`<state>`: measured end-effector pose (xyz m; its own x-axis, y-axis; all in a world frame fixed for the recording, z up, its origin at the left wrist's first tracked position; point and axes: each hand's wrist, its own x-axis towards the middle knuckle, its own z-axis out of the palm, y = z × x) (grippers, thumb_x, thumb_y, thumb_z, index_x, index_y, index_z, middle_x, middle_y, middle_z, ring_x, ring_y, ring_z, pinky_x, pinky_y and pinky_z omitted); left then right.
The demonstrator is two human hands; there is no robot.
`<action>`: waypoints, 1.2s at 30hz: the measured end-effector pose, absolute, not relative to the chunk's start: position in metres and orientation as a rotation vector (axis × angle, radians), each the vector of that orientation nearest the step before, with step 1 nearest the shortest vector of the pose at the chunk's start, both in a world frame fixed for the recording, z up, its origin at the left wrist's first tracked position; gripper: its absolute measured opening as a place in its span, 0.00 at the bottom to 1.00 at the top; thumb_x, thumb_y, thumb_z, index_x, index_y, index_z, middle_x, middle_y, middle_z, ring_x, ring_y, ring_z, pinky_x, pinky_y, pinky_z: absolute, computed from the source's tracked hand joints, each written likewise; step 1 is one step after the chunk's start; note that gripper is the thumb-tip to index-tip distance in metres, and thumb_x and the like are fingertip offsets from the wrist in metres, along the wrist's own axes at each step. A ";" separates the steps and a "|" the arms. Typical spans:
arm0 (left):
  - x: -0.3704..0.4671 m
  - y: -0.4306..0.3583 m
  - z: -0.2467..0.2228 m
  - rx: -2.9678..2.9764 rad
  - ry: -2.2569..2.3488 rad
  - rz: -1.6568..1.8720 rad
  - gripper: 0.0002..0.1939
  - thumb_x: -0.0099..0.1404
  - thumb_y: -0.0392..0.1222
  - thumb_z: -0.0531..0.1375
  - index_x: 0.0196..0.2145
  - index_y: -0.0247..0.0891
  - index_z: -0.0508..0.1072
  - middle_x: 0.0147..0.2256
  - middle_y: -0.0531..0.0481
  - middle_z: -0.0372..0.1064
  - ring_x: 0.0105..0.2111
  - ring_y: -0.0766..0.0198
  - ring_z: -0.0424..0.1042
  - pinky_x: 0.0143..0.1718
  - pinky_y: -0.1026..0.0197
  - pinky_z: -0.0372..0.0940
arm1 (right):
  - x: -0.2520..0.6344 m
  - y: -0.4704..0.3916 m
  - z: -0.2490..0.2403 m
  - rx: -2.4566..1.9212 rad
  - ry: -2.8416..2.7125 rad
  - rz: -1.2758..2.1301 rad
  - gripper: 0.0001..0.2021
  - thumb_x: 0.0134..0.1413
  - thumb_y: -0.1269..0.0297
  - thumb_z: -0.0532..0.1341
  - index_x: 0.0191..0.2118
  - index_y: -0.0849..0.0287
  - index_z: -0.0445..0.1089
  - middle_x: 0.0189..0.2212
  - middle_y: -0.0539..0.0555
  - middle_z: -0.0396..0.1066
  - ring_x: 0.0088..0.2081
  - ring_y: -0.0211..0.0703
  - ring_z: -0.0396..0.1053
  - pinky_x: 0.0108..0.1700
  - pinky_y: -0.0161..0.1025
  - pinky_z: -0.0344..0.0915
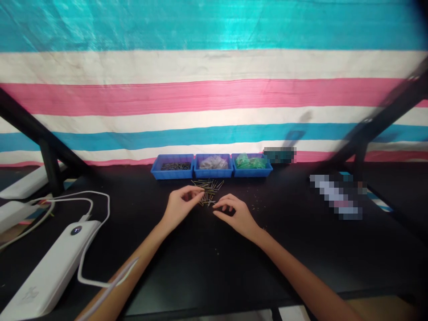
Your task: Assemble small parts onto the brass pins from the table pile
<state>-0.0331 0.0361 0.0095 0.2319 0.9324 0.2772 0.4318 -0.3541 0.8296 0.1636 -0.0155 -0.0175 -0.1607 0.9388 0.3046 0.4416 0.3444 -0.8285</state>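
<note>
A small heap of thin brass-coloured pins (207, 187) lies on the black table (207, 263), just in front of three blue trays. My left hand (182, 206) reaches into the near edge of the heap, thumb and forefinger pinched together at the pins. My right hand (234, 213) rests beside it on the tabletop with fingers curled and spread, its fingertips at the heap's right edge. Whether a pin sits between my left fingertips is too small to tell.
The left blue tray (172, 172) holds dark pins, the middle tray (213, 171) grey clear parts, the right tray (251, 169) green parts. A white power bank (50, 267) with a white cable (95, 200) lies at the left. A striped tarp hangs behind; black frame struts slant at both sides.
</note>
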 end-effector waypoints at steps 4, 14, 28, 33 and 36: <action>-0.055 0.075 0.009 1.888 1.525 1.261 0.16 0.58 0.50 0.58 0.40 0.38 0.76 0.28 0.50 0.74 0.26 0.66 0.68 0.30 0.64 0.62 | 0.164 -0.014 -0.019 -1.235 -1.750 0.719 0.10 0.48 0.66 0.62 0.39 0.55 0.72 0.34 0.51 0.69 0.29 0.34 0.64 0.30 0.34 0.60; -0.066 0.071 0.020 2.458 1.644 1.085 0.16 0.58 0.54 0.58 0.39 0.44 0.74 0.40 0.49 0.69 0.40 0.59 0.69 0.40 0.61 0.62 | 0.170 -0.010 -0.016 -1.235 -1.739 0.724 0.12 0.47 0.70 0.61 0.41 0.56 0.71 0.35 0.50 0.69 0.28 0.32 0.64 0.29 0.32 0.59; -0.041 0.029 -0.010 2.427 1.519 0.652 0.08 0.59 0.46 0.57 0.31 0.44 0.74 0.32 0.53 0.69 0.32 0.64 0.68 0.28 0.64 0.57 | 0.169 -0.014 -0.017 -1.397 -1.795 0.458 0.12 0.50 0.69 0.58 0.41 0.53 0.71 0.30 0.49 0.69 0.28 0.35 0.64 0.33 0.34 0.62; -0.040 0.028 -0.010 2.453 1.494 0.725 0.11 0.60 0.46 0.56 0.40 0.45 0.72 0.36 0.53 0.68 0.31 0.66 0.67 0.27 0.65 0.59 | 0.168 -0.016 -0.012 -1.403 -1.855 0.400 0.11 0.51 0.70 0.58 0.40 0.53 0.71 0.30 0.49 0.69 0.29 0.35 0.65 0.34 0.33 0.61; -0.042 0.030 -0.013 2.549 1.427 0.688 0.11 0.62 0.47 0.54 0.40 0.46 0.72 0.37 0.52 0.68 0.33 0.66 0.68 0.29 0.65 0.60 | 0.167 -0.017 -0.010 -1.409 -1.883 0.377 0.11 0.51 0.70 0.58 0.40 0.53 0.72 0.30 0.49 0.69 0.29 0.35 0.65 0.33 0.33 0.61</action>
